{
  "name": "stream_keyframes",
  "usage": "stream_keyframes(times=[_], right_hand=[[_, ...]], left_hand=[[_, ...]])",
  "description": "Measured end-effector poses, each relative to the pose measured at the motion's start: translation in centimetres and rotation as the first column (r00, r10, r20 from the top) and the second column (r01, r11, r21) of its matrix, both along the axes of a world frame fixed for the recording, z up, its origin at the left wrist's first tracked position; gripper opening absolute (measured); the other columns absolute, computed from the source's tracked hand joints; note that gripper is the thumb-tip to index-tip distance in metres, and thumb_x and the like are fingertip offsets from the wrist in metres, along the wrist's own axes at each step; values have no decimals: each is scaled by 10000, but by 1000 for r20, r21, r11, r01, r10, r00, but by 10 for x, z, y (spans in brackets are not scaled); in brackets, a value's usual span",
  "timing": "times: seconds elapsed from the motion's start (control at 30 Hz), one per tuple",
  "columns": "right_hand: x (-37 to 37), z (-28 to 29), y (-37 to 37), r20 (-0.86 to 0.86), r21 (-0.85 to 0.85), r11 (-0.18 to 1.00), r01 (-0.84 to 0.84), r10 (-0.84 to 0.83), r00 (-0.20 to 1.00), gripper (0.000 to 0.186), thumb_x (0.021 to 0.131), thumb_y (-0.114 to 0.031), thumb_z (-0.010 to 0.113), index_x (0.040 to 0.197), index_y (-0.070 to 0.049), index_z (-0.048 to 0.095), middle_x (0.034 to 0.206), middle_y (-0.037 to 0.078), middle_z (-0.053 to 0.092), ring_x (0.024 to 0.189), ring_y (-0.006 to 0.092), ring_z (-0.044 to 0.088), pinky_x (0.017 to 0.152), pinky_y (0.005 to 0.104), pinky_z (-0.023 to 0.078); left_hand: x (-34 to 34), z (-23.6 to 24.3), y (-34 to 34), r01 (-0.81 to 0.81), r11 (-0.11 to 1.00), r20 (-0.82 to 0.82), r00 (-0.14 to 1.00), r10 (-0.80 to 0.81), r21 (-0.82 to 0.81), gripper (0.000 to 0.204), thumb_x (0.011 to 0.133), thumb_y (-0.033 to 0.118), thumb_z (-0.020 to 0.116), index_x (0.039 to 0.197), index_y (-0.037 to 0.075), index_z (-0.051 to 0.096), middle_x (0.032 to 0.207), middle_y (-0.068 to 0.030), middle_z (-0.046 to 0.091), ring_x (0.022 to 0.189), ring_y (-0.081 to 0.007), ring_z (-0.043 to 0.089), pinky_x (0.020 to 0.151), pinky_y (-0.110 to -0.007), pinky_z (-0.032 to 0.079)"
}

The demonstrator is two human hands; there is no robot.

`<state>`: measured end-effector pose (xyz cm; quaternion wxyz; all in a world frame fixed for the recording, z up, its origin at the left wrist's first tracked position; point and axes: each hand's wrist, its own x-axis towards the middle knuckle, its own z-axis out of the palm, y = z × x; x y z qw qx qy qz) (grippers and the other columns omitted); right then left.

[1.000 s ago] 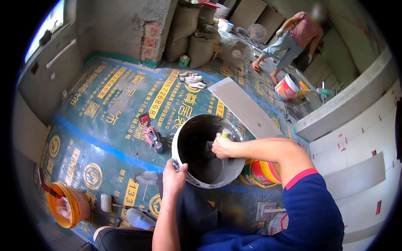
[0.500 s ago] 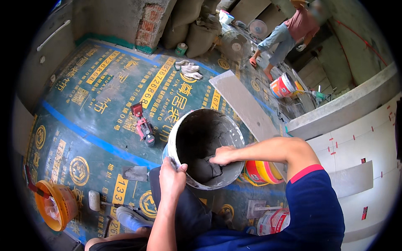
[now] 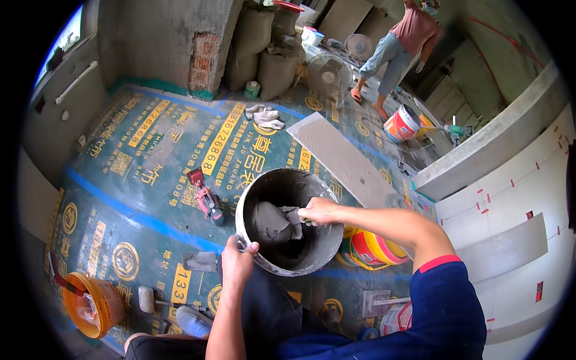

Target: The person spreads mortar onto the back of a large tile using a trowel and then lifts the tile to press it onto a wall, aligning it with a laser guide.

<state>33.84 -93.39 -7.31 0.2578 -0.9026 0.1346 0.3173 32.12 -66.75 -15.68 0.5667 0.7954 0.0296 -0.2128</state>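
A large mortar-smeared bucket (image 3: 317, 265) stands tilted in front of me, its mouth toward me. My left hand (image 3: 239, 261) is closed on its near left rim. Inside the bucket my right hand (image 3: 319, 212) grips a trowel (image 3: 293, 218) by its handle. A thick lump of grey wet mortar (image 3: 268, 224) is heaped on the trowel's blade, hiding most of it. Darker mortar coats the bucket's inner wall.
A long grey tile (image 3: 342, 156) lies beyond the bucket, and a red-and-black tool (image 3: 205, 197) to its left. White gloves (image 3: 264, 116), a mallet (image 3: 147, 299), an orange bucket (image 3: 102, 303) and a red-yellow bucket (image 3: 371, 247) stand about. A co-worker (image 3: 408, 42) stands far right.
My right hand has risen from deep in the bucket, bringing up the trowel with a lump of mortar. My left hand keeps the rim. The view has shifted slightly.
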Motion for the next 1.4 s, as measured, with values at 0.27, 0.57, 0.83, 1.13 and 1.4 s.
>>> stream_keyframes(times=[0.27, 0.57, 0.83, 1.13, 1.4], right_hand=[[-41, 15, -39, 87, 250, 938, 241, -269, 959, 388, 823, -381, 526, 769, -31, 683, 636, 68, 640, 506, 142, 570, 506, 275, 471], [-114, 56, -108, -194, 686, 424, 591, -677, 710, 283, 876, -327, 496, 852, -55, 571, 725, 64, 582, 558, 113, 519, 445, 247, 387], [-155, 90, -190, 592, 96, 765, 636, -558, 582, 383, 868, -385, 541, 903, -7, 592, 779, 117, 642, 616, 176, 605, 547, 328, 494], [-174, 48, -186, 546, -511, 585, 629, -345, 764, 562, 780, -550, 631, 873, 4, 656, 870, 214, 670, 866, 355, 655, 775, 452, 503], [-146, 143, -109, 812, -80, 856, 511, -241, 531, 429, 817, -448, 620, 804, -20, 634, 678, 200, 627, 675, 363, 636, 636, 442, 482]], left_hand=[[-6, -10, -3, -15, 990, 22, 1000, 18, -138, 447, 793, 200, 725, 1112, -73, 570, 944, -190, 673, 884, -252, 646, 793, -345, 486], [-3, -32, -1, -34, 963, -11, 999, 33, -266, 424, 821, 151, 700, 1132, -92, 546, 829, -139, 664, 731, -164, 615, 681, -279, 482], [0, -27, -2, -17, 953, -39, 999, 6, -302, 375, 837, 135, 686, 1088, -104, 542, 803, -136, 653, 694, -149, 591, 648, -271, 471], [-9, -19, -6, -27, 968, -80, 997, 8, -248, 282, 874, 122, 638, 1087, -42, 553, 779, -37, 598, 644, -107, 524, 574, -247, 427], [2, -13, 8, -28, 990, -27, 999, 24, -139, 426, 820, 196, 699, 1125, -76, 579, 814, -130, 673, 753, -161, 633, 675, -283, 493]])
